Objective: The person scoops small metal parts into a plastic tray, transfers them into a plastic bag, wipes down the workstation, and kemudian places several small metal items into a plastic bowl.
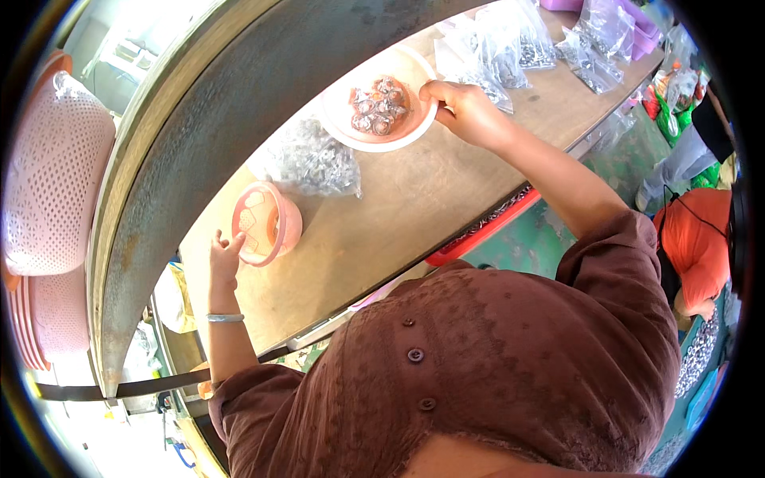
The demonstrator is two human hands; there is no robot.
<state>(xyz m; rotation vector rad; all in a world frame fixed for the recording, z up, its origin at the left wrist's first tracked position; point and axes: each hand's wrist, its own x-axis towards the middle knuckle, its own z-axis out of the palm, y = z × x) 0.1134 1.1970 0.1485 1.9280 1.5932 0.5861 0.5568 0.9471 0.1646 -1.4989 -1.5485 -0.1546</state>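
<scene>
My right hand [466, 111] grips the rim of a wide, pale pink plastic bowl [339, 119] and holds it tilted above the table. A cluster of small, shiny silver and copper-coloured parts [378, 105] lies in its bottom. My left hand [225, 259], with a band on the wrist, is beside a small pink plastic basket [291, 223]. Its thumb and a finger stand apart close to the basket's rim; whether they touch it I cannot tell. The basket leans on its side with something orange-brown inside. Behind it sits a clear bag of small silver parts [311, 157].
A curved dark metal beam [183, 103] crosses in front of the brown table [366, 231]. Clear bags of parts [498, 48] and a purple crate [641, 36] are at the far end. Pink perforated baskets [60, 167] stack at left. A red tray [486, 231] sits below the edge; a person in orange [697, 247] bends at right.
</scene>
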